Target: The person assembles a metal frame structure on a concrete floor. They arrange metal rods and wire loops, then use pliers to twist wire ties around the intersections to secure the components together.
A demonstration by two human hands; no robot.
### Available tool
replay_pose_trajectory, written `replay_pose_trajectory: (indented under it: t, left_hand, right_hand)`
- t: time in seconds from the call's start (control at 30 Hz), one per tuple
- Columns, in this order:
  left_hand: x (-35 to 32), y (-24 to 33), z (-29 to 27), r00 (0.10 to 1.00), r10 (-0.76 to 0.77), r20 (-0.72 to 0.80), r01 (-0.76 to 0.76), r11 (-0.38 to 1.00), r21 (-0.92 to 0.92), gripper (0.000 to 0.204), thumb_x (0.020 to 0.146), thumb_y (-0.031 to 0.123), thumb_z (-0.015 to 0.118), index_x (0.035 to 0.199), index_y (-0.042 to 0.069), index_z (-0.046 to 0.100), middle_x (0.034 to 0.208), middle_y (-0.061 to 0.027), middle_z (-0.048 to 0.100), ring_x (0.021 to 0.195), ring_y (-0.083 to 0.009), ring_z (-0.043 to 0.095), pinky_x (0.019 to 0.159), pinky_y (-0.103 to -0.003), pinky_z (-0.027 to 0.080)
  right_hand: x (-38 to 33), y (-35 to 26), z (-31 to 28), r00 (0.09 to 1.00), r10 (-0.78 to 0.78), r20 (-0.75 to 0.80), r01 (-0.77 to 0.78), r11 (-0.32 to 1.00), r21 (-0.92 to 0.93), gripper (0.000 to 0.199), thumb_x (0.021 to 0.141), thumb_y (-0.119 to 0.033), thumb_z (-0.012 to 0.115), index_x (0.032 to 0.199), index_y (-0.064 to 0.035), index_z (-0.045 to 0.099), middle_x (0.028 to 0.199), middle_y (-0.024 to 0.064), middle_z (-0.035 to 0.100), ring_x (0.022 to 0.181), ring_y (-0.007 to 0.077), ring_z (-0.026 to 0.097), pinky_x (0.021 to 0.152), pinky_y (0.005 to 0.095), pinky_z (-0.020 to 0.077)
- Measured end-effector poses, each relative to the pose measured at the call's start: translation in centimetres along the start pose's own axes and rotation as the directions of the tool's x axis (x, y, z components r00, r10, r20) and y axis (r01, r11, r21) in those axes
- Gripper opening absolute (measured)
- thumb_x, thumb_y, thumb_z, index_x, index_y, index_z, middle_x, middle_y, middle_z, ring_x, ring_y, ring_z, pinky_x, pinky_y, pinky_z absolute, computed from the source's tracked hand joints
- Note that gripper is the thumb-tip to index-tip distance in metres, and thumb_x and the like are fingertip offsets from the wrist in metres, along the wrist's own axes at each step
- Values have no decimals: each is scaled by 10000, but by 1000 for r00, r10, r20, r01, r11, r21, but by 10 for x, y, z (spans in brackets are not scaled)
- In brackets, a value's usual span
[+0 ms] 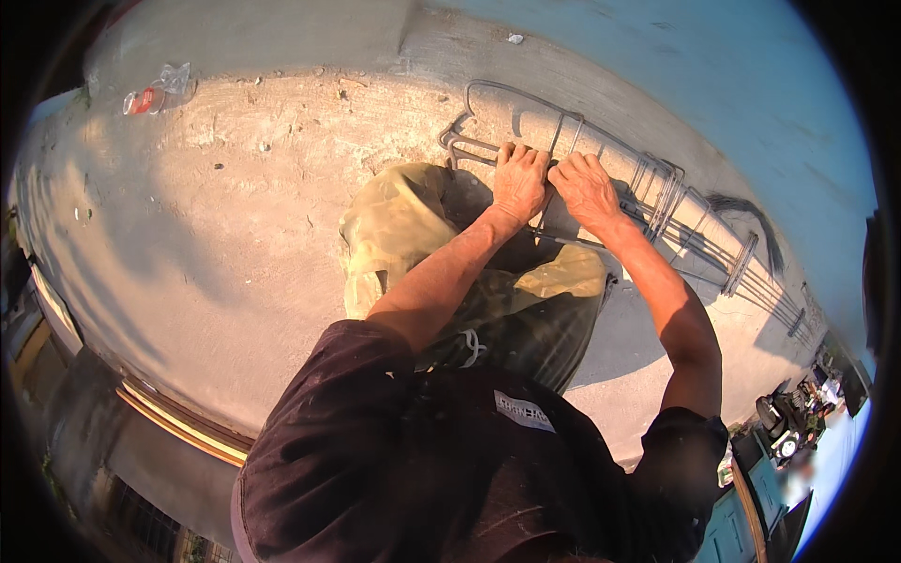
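A long cage of steel reinforcing bars [615, 141] lies on the concrete, running from in front of my knees off to the right. My left hand [519, 180] is closed over a bar near the cage's close end. Right beside it, my right hand [584, 190] is closed too, its curled fingers at a crossing bar. The undersides of both hands are hidden, so any small thing pinched in them does not show. Several square stirrups [668, 199] are bunched along the bars farther right. Beyond them rests a bundle of thin dark wire [758, 223].
Rough concrete ground [235, 225] spreads to the left, with small debris. A clear plastic cup with red marking [144, 100] lies at the far left. Timber strips [183, 424] run along an edge at lower left. A motorbike [786, 427] and clutter stand at lower right.
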State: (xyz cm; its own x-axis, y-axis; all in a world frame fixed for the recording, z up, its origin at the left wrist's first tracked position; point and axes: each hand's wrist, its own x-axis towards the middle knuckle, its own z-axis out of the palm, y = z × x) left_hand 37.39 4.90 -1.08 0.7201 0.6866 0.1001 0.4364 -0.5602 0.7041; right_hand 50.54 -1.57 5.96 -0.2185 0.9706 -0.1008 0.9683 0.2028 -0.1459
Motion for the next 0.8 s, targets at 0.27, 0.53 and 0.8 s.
replay_pose_trajectory:
  t: [0.27,0.53,0.8]
  left_hand:
    - [6,1,-8,990,87,114,-90,996,18,196,830,314,644,933,165,721,938,1,663,1006,-204,539,1029,-512,232]
    - [6,0,-11,983,63,172,-66,998,7,179,818,295,651,916,159,713,947,-33,643,1060,-223,506,1036,-511,224]
    - [5,-1,-3,991,88,105,-87,996,-12,195,755,301,713,881,151,715,921,-13,638,1016,-227,508,1008,-505,248]
  right_hand:
    - [-15,4,30,731,669,138,-582,504,639,71,908,-43,510,953,-3,550,820,116,614,727,225,586,633,366,468]
    - [-12,18,20,473,746,468,-729,33,684,127,911,-122,576,923,3,562,724,84,606,616,142,574,546,320,451]
    - [-37,-41,39,643,757,114,-662,475,580,62,862,-60,558,858,-1,540,572,84,478,503,155,510,447,364,399]
